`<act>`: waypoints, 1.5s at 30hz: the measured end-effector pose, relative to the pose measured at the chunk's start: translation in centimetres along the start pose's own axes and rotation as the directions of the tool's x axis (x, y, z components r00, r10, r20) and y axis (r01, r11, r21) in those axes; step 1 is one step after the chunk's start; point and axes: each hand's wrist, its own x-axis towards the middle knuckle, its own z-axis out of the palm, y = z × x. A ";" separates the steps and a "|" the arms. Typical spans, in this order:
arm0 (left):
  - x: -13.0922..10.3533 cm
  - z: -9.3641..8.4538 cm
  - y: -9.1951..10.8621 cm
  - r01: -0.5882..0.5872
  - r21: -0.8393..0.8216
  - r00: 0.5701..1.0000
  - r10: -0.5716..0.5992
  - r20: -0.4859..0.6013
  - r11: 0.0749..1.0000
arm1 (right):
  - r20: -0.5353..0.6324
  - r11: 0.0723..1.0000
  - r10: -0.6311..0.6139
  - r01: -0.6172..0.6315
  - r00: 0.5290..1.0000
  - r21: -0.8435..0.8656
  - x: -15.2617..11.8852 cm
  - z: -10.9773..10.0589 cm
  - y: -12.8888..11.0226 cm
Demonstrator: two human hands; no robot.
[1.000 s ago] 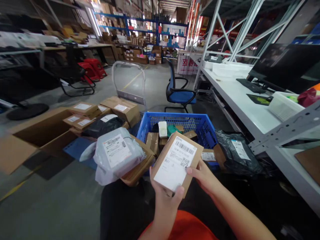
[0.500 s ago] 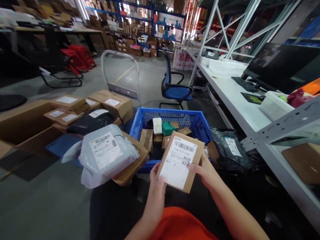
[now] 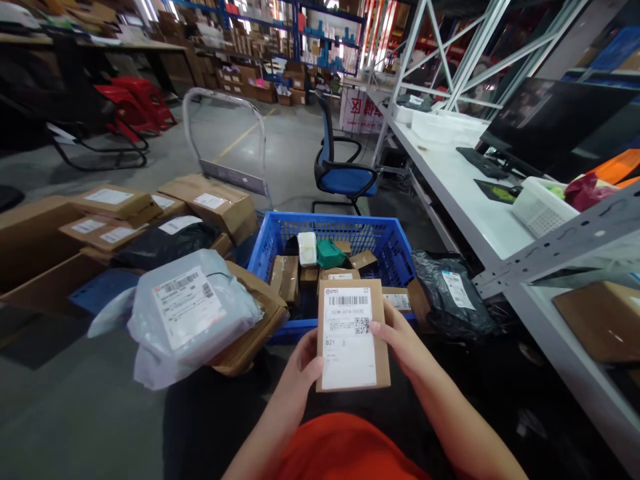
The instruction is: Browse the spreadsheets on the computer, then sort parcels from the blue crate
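Between my two hands is a small brown cardboard box (image 3: 383,347), its white shipping label facing me with a barcode and a QR code. My left hand (image 3: 305,363) grips its lower left side, thumb on the front edge. My right hand (image 3: 400,337) holds the right side, the thumb by the QR code. Fingers behind the box are hidden. Just beyond it stands a blue plastic crate (image 3: 340,223) with several small boxes, a white package (image 3: 307,249) and a green package (image 3: 330,253) inside.
To the left, a grey-white plastic mailer (image 3: 185,300) lies on a stack of parcels near an open carton (image 3: 40,247). A black bagged parcel (image 3: 453,293) sits right of the crate. Farther off are a hand trolley (image 3: 225,93), a blue chair (image 3: 345,180) and a white workbench (image 3: 460,193).
The box has turned from a tilt to nearly upright and straight in my hands, its label squarer to me. My view has shifted slightly, so the surroundings sit farther left.
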 end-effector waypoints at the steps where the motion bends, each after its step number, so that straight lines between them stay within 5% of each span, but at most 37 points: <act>1: 0.1 0.1 0.0 0.003 -0.002 1.000 -0.003 -0.010 1.000 | -0.008 1.000 0.013 -0.013 1.000 0.008 0.1 0.0 0.2; 12: 1.1 0.4 -0.3 0.030 0.068 0.992 -0.021 -0.127 0.997 | -0.094 0.991 0.134 -0.133 0.986 0.025 0.6 -0.1 1.5; 19: 2.1 -0.7 -0.1 -0.057 0.242 0.975 0.106 -0.194 0.969 | 0.171 0.965 0.219 -0.240 0.960 0.108 -1.0 0.2 4.3; 26: 2.3 0.4 -0.2 -0.028 0.152 0.980 0.057 -0.192 0.988 | 0.128 0.966 0.161 -0.183 0.979 0.184 -0.9 -0.1 3.1; 32: 2.2 1.1 -0.5 -0.076 0.303 0.930 0.177 -0.322 0.950 | 0.127 0.911 0.256 -0.283 0.958 0.299 -1.0 0.1 4.4; 37: 2.9 0.1 -1.2 -0.005 0.368 0.905 0.161 -0.394 0.930 | 0.145 0.846 0.304 -0.337 0.942 0.412 0.0 0.0 5.6; 41: 4.0 -1.7 -1.4 0.046 0.285 0.926 0.066 -0.372 0.957 | -0.005 0.780 0.210 -0.165 0.978 0.604 2.4 -2.1 3.6; 43: 4.4 -2.7 -1.3 0.096 0.278 0.934 0.010 -0.356 0.956 | -0.146 0.808 0.121 -0.012 0.982 0.588 3.0 -3.3 2.0; 45: 4.5 -3.6 -1.2 0.165 0.328 0.937 -0.044 -0.347 0.930 | -0.125 0.866 0.083 -0.010 0.989 0.499 2.9 -4.2 0.6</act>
